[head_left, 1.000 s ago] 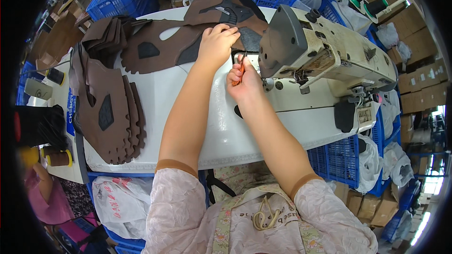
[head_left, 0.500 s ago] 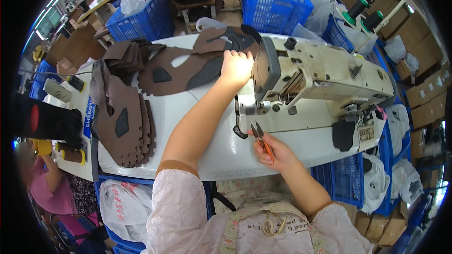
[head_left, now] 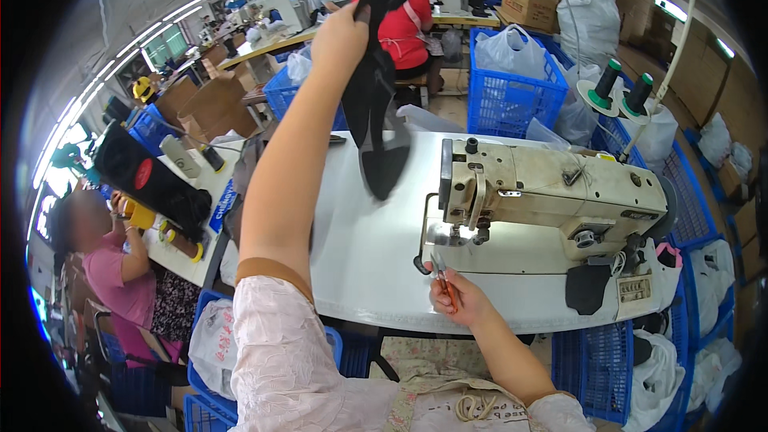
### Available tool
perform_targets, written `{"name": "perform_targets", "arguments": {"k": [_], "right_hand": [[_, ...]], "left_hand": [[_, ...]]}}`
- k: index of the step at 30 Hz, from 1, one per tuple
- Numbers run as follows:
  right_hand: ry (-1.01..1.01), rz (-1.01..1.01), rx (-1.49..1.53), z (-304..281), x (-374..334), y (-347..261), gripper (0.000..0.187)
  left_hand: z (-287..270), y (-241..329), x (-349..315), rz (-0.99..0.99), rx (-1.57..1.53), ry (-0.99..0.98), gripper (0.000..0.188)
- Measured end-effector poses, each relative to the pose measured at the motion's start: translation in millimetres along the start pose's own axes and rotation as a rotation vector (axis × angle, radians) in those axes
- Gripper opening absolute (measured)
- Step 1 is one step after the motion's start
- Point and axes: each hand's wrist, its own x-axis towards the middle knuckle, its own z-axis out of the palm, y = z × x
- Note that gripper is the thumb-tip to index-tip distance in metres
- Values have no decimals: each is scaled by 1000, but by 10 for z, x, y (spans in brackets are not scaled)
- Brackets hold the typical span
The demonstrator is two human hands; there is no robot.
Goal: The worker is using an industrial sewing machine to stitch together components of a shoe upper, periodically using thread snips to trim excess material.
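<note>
Raised high over the far side of the table, my left hand [head_left: 340, 38] grips a dark shoe-upper piece [head_left: 382, 112], which hangs down in a long strip, its lower end blurred. My right hand [head_left: 466, 301] is closed around orange-handled thread snips [head_left: 446, 286], blades pointing up and away, in front of the sewing machine [head_left: 552, 184]. The machine's needle area lies just beyond the snips. Most of the stack of brown pieces is hidden behind my left arm.
The white table [head_left: 372, 272] carries a black flat piece [head_left: 586, 288] at right. Beyond it stands a blue crate [head_left: 516, 100] with plastic bags. Green-based thread cones [head_left: 606, 84] rise behind the machine. A person in pink [head_left: 120, 272] works at left; another in red [head_left: 400, 28] sits ahead.
My left hand has risen up and to the left from beside the machine, lifting the shoe-upper piece off the table. The view has tilted up. My right hand still holds the snips.
</note>
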Motion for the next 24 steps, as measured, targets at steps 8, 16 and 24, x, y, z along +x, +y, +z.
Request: {"name": "perform_targets", "arguments": {"k": [8,16,24], "right_hand": [[-259,-74,-139,53,-334,-80,51],[-602,-267,-433,1017,-987,-368,55],[-82,-904,-913,2033,-782,-150,45]], "left_hand": [[-1611,170,-589,115,30,153,38],[-2577,283,-2012,7,-55,-133,33],[-2792,431,-2833,-64,-30,-447,27]]}}
